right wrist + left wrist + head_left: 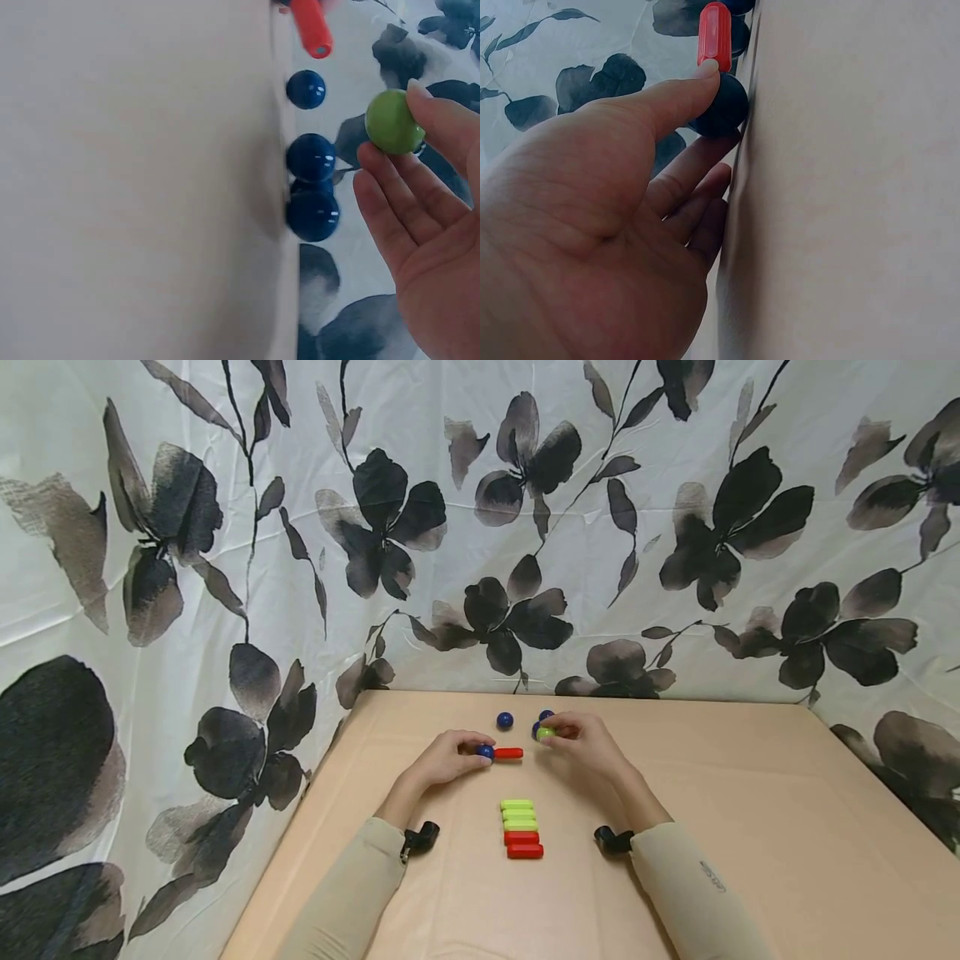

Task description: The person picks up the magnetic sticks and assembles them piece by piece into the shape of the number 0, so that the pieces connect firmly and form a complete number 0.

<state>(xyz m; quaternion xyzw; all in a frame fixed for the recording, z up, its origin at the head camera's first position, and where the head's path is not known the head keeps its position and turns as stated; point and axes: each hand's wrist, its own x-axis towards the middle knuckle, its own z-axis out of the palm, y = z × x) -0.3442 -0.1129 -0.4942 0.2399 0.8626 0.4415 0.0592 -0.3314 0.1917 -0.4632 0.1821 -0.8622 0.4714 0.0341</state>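
Observation:
Between thumb and fingers, my left hand (445,758) pinches a blue ball (724,106). A red stick (508,753) joins that ball and points right; in the left wrist view the thumb tip touches the stick's near end. My right hand (587,742) pinches a green ball (393,121) by thumb and fingertips, lifted off the table in the right wrist view. Close beside it are dark blue balls (310,157), partly hidden by the hand and green ball in the head view. One separate blue ball (505,721) lies between the two hands, farther back.
Nearer the person, a column of green sticks (517,816) and red sticks (524,852) lies side by side on the tan table (750,827). A flowered cloth (600,552) hangs behind the table's far edge. Each wrist wears a black camera (422,837).

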